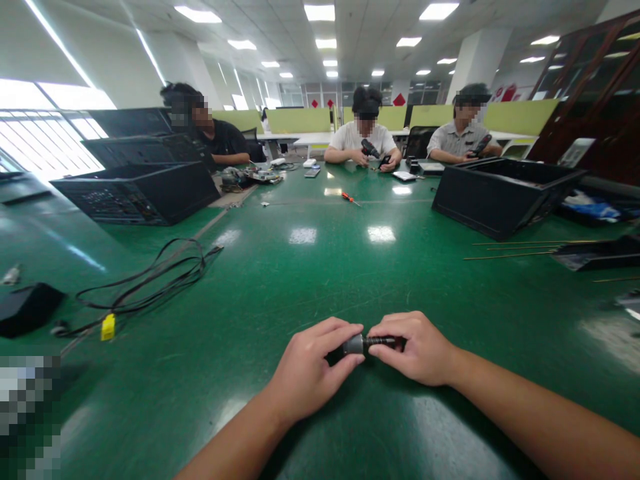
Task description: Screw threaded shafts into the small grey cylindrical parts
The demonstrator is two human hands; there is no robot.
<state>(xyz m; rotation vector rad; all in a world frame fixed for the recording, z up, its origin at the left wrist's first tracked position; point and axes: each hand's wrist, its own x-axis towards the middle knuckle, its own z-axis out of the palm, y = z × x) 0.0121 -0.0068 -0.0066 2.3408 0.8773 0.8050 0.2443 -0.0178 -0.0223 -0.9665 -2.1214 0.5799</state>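
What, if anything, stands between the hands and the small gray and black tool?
Nothing visible does. The left hand pinches the gray end of the small tool, and the right hand pinches its dark shaft, so the fingers of both touch it directly.

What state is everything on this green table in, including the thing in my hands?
small tool, held level between both hands
left hand, shut on its grey end
right hand, shut on its dark shaft
black cable, loose, looped on the table
right computer case, open, on its side
left computer case, open, on its side
red screwdriver, lying untouched far off
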